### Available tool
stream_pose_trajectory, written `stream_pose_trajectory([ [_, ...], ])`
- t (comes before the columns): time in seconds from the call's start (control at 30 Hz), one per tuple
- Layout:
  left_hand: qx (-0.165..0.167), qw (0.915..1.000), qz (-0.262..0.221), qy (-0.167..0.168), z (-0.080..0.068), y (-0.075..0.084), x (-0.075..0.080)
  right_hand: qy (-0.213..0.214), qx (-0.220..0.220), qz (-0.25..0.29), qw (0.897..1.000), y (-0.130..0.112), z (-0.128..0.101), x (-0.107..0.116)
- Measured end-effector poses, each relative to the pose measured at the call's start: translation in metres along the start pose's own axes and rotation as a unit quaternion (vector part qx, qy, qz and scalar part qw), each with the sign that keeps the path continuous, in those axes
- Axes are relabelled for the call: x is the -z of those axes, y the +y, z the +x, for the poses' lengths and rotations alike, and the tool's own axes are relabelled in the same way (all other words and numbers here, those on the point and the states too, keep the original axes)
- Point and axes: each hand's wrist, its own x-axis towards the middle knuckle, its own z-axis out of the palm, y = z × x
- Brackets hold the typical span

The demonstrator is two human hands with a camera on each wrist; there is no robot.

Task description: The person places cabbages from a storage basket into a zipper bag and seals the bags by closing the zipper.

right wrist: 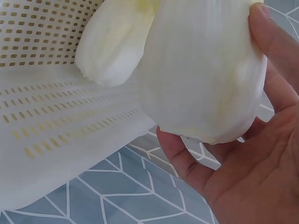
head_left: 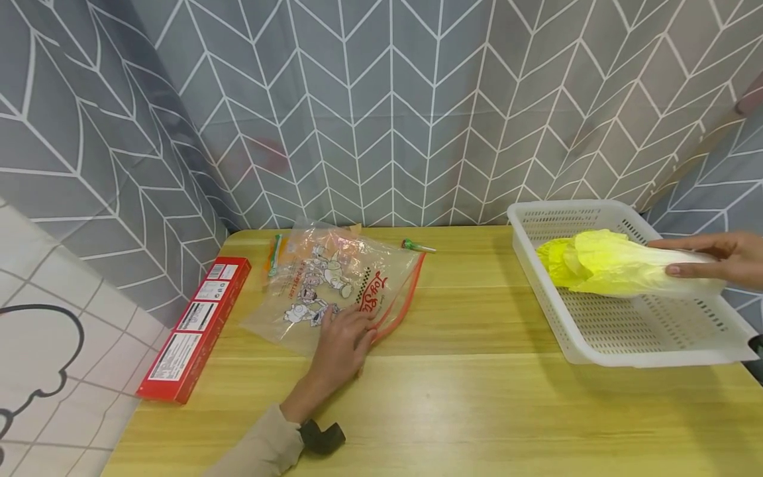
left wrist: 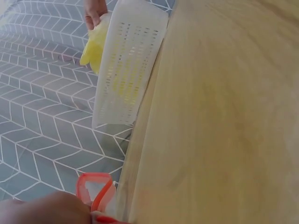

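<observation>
A yellow-green napa cabbage (head_left: 602, 268) (left wrist: 91, 51) hangs just above the white perforated basket (head_left: 656, 358) (left wrist: 131, 60) at the table's right end. My right hand (head_left: 721, 258) (right wrist: 252, 177) grips its pale stem end (right wrist: 201, 70), fingers and thumb curled around it. On the table's left lies a clear printed zip bag (head_left: 322, 271) with a red zip strip (left wrist: 96, 186). My left hand (head_left: 342, 341) (left wrist: 46, 210) sits on the bag's near corner and pinches it at the zip edge, where the mouth stands slightly raised.
A long red box (head_left: 197, 328) lies along the table's left edge. Two small green sticks (head_left: 417, 247) (head_left: 275, 255) lie at the back by the bag. Grey patterned curtains surround the wooden table (head_left: 477, 397). The basket wall (right wrist: 56, 107) fills the right wrist view.
</observation>
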Motion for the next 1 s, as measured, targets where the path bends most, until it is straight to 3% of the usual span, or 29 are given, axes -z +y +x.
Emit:
stream_pose_trajectory([
  [0.23, 0.022, 0.9988, 0.013, 0.042, 0.003, -0.001, 0.001, 0.025, 0.001, -0.015, 1.000, -0.005, 0.001, 0.000],
  [0.37, 0.039, 0.9969, 0.006, 0.068, 0.004, -0.001, 0.002, 0.016, 0.007, -0.020, 1.000, -0.006, 0.003, 0.000],
  [0.6, 0.057, 0.9962, 0.002, 0.066, 0.005, -0.002, 0.003, 0.026, 0.004, -0.035, 0.999, -0.009, 0.003, 0.000],
  [0.87, 0.060, 0.9953, 0.009, 0.075, 0.005, -0.008, 0.004, 0.023, 0.009, -0.090, 0.996, -0.026, 0.005, 0.004],
  [1.0, 0.072, 0.9944, 0.005, 0.077, 0.004, -0.009, 0.005, 0.032, 0.020, -0.086, 0.996, -0.036, 0.007, 0.006],
])
